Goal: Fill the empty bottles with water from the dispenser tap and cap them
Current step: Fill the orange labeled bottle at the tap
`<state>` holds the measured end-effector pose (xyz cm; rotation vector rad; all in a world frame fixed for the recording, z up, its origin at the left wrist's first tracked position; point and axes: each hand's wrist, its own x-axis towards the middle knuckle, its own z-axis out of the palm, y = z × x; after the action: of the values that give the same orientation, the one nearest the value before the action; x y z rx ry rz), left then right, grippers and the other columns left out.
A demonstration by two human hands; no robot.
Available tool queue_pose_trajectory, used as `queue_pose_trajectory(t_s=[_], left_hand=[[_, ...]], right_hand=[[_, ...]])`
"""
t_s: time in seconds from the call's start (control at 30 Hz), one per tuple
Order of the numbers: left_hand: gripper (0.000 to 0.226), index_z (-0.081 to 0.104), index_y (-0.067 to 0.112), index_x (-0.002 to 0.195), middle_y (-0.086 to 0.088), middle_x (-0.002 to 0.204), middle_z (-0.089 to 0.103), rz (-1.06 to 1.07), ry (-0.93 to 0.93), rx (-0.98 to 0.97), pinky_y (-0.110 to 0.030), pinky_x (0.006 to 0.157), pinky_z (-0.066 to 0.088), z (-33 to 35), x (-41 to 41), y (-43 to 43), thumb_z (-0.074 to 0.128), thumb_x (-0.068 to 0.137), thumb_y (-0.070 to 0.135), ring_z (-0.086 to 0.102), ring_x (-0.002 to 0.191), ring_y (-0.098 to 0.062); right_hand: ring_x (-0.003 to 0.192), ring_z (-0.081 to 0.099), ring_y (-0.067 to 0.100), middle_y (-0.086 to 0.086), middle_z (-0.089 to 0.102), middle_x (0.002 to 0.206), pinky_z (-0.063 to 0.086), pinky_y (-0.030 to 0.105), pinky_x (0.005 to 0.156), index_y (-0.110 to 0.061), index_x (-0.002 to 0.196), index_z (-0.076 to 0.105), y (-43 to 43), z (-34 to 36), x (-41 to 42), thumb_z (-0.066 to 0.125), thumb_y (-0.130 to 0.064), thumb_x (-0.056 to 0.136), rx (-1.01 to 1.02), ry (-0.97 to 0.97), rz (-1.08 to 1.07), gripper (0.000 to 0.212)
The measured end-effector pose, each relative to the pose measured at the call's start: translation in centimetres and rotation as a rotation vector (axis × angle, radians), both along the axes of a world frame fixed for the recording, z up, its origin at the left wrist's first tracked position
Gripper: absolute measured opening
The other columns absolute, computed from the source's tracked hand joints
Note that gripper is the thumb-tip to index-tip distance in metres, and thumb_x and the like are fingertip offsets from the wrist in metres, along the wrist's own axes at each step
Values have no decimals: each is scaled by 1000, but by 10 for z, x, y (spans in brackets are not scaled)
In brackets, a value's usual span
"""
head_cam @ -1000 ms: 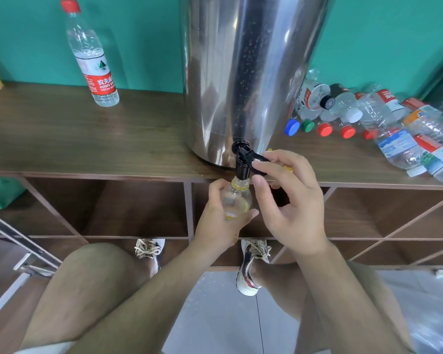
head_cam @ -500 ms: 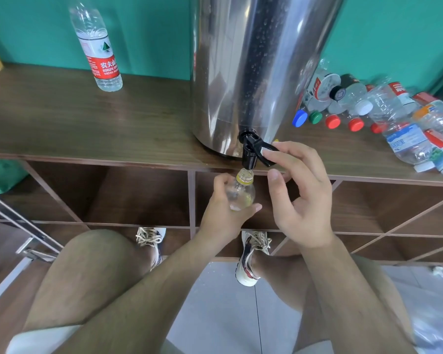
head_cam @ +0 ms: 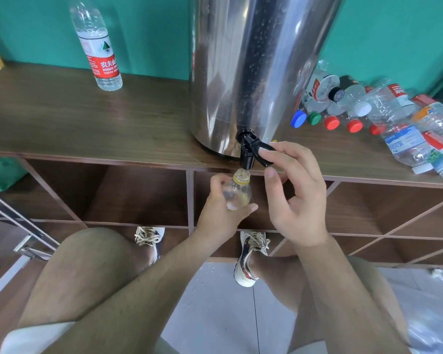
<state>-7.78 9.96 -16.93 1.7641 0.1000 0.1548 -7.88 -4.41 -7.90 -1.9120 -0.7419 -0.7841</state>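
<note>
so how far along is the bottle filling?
Done: one standing bottle left of the dispenser, looks full; cap out of frame. In hand: left hand holds a small bottle, uncapped, under the tap; right hand pinches its lever. Left: finish and cap this one, then the pile lying on the right.
</note>
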Motion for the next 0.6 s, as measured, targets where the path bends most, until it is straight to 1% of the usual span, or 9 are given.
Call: queue_pose_trajectory(t_s=[0.2, 0.33, 0.4, 0.5, 0.6], left_hand=[[75, 35, 37, 126, 7, 124, 63, 5, -7, -5, -44, 98, 54, 1, 3, -1, 90, 76, 36, 65, 112, -12], [69, 34, 36, 125, 11, 122, 60, -14, 2, 1, -44, 98, 55, 2, 3, -3, 87, 80, 36, 64, 113, -9], [68, 33, 34, 127, 14, 123, 57, -23, 10, -1, -45, 99, 54, 3, 3, -3, 85, 83, 32, 62, 115, -9], [68, 31, 32, 132, 16, 124, 52, -44, 32, -11, -43, 102, 53, 5, 0, -2, 81, 87, 25, 59, 118, -9], [68, 33, 30, 135, 24, 122, 48, -44, 38, -8, -42, 103, 53, 7, -1, -2, 81, 87, 25, 57, 119, -7]], right_hand=[[115, 61, 23, 17, 59, 125, 54, 26, 77, -1, 122, 71, 0, 0, 1, 58, 3, 98, 8, -8, 8, 28], [113, 61, 22, 15, 59, 125, 56, 37, 70, -3, 122, 71, 0, -1, 1, 59, -5, 100, 12, -12, 10, 25], [112, 62, 23, 14, 59, 125, 55, 39, 67, -5, 123, 71, 0, -1, 2, 60, -8, 100, 17, -15, 12, 25], [114, 62, 28, 15, 60, 128, 54, 37, 64, -4, 122, 72, 0, -2, 1, 64, -11, 100, 10, -12, 4, 24], [116, 63, 33, 15, 60, 131, 56, 36, 65, -2, 119, 73, 1, -2, 2, 65, -15, 101, 10, -22, -14, 24]])
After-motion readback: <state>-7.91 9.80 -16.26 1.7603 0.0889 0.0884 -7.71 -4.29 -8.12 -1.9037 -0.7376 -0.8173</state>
